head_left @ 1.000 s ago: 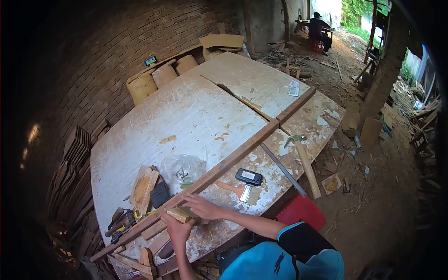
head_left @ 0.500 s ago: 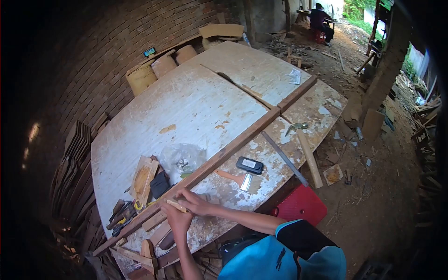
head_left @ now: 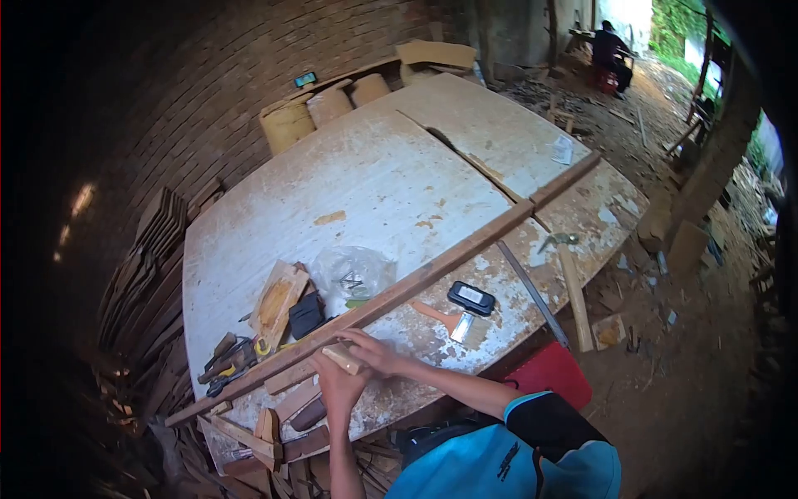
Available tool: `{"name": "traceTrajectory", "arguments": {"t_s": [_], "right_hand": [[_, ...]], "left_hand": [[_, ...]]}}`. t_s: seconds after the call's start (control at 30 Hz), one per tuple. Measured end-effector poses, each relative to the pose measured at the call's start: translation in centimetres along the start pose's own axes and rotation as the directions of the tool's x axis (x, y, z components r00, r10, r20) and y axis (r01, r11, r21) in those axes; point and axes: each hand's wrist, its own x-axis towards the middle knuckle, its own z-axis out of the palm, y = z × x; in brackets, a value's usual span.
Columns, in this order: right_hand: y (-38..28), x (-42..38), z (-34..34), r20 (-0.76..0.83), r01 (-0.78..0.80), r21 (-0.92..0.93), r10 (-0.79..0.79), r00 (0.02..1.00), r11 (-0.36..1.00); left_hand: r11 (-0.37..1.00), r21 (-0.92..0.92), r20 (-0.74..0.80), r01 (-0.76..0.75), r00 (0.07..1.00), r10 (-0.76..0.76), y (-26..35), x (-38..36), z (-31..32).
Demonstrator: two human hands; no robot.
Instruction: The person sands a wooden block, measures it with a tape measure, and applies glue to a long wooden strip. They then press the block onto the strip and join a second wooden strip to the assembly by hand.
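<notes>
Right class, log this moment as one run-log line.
left hand: holds small wood block | right hand: on block, beside long batten | nearby: brush, phone

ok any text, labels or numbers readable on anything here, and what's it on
Nothing can be read in full.
Blue garment: a dark logo mark, too blurred to read.
Black case on the table: a pale label, too small to read.
White wrapper at the far edge: dark print, illegible.
Small wooden block in the hands: no marking visible.
</notes>
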Motion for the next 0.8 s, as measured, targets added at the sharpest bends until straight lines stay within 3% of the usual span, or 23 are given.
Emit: {"name": "traceTrajectory", "arguments": {"t_s": [0.1, 0.2, 0.23, 0.33, 0.4, 0.43, 0.47, 0.5, 0.6, 0.73, 0.77, 0.8], "right_hand": [[-4.1, 0.4, 0.0, 0.041, 0.114, -0.028, -0.113, 0.993, 0.993], [-2.9, 0.1, 0.1, 0.007, 0.212, -0.069, -0.212, 0.977, 0.975], [-1.7, 0.0, -0.1, -0.041, 0.084, -0.057, -0.087, 0.995, 0.995], [-0.9, 0.3, 0.6, -0.123, 0.022, -0.003, -0.022, 0.992, 1.0], [-2.7, 0.4, 0.7, -0.124, 0.183, -0.119, -0.197, 0.972, 0.976], [-3.3, 0.2, 0.5, -0.118, 0.23, -0.188, -0.254, 0.96, 0.955], [-3.6, 0.0, 0.4, -0.11, 0.277, -0.254, -0.313, 0.943, 0.927], [-1.5, -0.4, 0.1, -0.142, 0.158, -0.281, -0.204, 0.969, 0.946], [-0.4, -0.7, -0.9, -0.107, 0.03, -0.244, -0.057, 0.993, 0.969], [1.6, -0.6, -0.2, -0.258, -0.066, -0.112, 0.035, 0.965, 0.991], [2.1, -0.3, -0.3, -0.281, -0.075, -0.139, 0.033, 0.959, 0.987], [2.1, 0.3, -0.1, -0.349, -0.008, -0.216, -0.07, 0.935, 0.976]], "left_hand": [[0.999, -0.024, -0.015, -0.047, 0.999, 0.047, -2.0, 1.1, 1.0], [0.993, -0.085, -0.019, -0.083, 0.997, 0.081, -2.3, 0.7, 0.9], [0.995, -0.065, -0.004, -0.076, 0.997, 0.076, -1.8, 0.7, 0.6], [0.997, -0.047, -0.005, -0.066, 0.998, 0.066, -1.9, 1.5, 0.8], [0.994, -0.038, -0.019, -0.099, 0.995, 0.098, -2.9, 2.0, 1.5], [0.979, -0.203, -0.003, -0.012, 1.0, 0.012, -2.4, 1.8, 1.2], [0.984, -0.176, 0.011, -0.017, 1.0, 0.019, -2.5, 1.6, 1.1], [0.989, -0.147, 0.021, -0.029, 0.999, 0.033, -2.7, 1.6, 0.9], [0.985, -0.164, 0.016, -0.061, 0.998, 0.065, -3.5, 2.0, 0.8], [0.909, -0.417, 0.038, 0.009, 0.999, 0.008, -3.6, 1.4, 0.3], [0.902, -0.432, -0.038, -0.012, 0.999, -0.005, -5.7, 1.1, 1.8], [0.905, -0.423, -0.098, -0.037, 0.995, -0.006, -6.6, 0.3, 2.4]]}}
